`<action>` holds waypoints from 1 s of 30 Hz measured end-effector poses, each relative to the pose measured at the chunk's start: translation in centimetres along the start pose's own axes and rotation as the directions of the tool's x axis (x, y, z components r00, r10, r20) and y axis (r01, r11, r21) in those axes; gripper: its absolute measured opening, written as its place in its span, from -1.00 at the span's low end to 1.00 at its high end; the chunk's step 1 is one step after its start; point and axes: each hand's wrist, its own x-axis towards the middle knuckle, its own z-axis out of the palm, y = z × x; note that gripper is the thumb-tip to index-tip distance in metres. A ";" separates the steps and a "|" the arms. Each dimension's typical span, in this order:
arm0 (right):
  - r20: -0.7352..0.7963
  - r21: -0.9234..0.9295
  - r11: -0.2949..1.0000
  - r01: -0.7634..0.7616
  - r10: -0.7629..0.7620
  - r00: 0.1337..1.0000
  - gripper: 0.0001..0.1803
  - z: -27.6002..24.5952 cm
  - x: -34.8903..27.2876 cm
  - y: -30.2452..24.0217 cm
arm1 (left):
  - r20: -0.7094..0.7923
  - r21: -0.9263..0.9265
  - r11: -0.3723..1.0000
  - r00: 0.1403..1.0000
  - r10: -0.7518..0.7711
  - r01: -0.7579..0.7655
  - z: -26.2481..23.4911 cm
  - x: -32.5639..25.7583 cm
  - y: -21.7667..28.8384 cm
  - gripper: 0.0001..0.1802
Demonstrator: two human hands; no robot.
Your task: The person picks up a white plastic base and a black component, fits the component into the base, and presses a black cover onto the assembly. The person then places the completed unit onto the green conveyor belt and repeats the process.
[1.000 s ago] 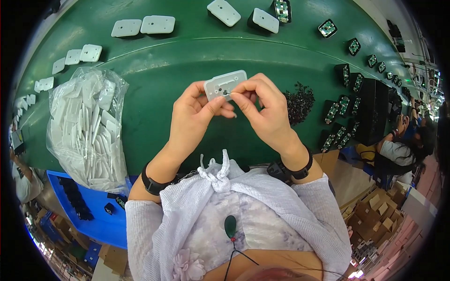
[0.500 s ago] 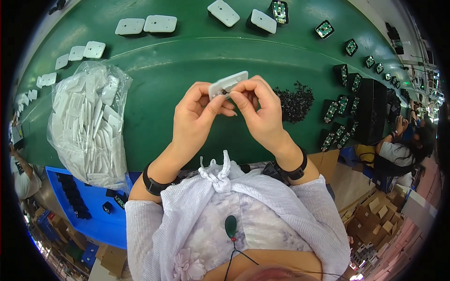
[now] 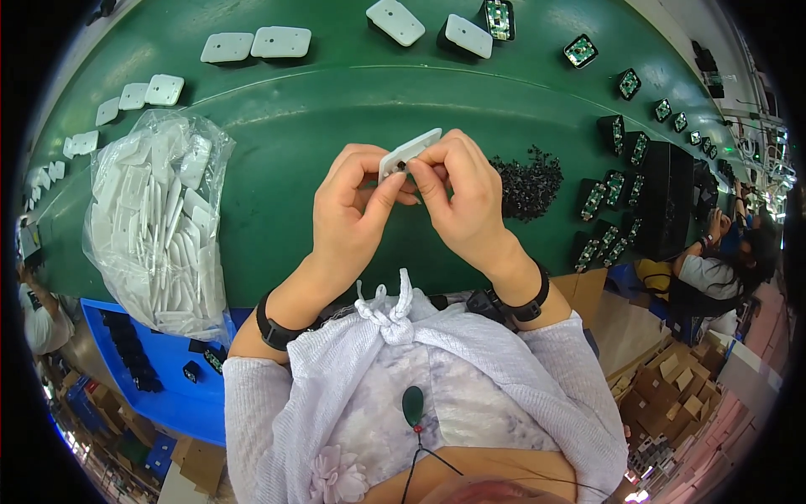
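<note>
Between my two hands is a white plastic cover (image 3: 410, 151), held tilted above the green table. My left hand (image 3: 353, 197) grips its lower left end between thumb and fingers. The fingers of my right hand (image 3: 460, 186) are closed at the cover's right side, with thumb and forefinger close to a small black part (image 3: 400, 166) on its face. Whether the right fingertips pinch that part or just the cover's edge is hard to tell. A heap of small black parts (image 3: 531, 183) lies just right of my right hand.
A clear bag of white covers (image 3: 159, 227) lies at left, above a blue bin (image 3: 159, 395). Black housings with green circuit boards (image 3: 594, 200) stand at right beside a black box (image 3: 667, 197). White-covered housings (image 3: 281, 42) line the far side. Another person (image 3: 718, 269) sits at far right.
The white cover has turned a little steeper in my hands, and my right hand has shifted slightly left and up. The black part stays at the cover's face.
</note>
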 end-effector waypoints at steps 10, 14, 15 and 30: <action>-0.131 0.214 0.977 0.017 0.012 0.991 -0.77 1.9 -1.2 1.4 | -0.001 -0.056 0.998 1.000 0.006 -0.006 -0.8 0.2 -0.1 -0.93; 0.013 0.186 0.973 -0.136 0.136 0.991 -0.66 -1.2 0.2 0.2 | 0.052 -0.189 0.969 0.987 -0.153 0.160 -1.1 0.1 0.4 -0.92; 0.008 0.182 0.974 -0.138 0.138 0.990 -0.66 -1.6 0.3 0.2 | 0.086 -0.206 0.960 0.981 -0.175 0.190 -1.1 0.1 0.6 -0.91; 0.478 0.394 0.793 -0.466 0.256 0.840 -0.70 -3.3 2.6 3.8 | 0.113 -0.085 0.927 0.928 -0.355 0.365 -2.3 2.3 0.1 -0.73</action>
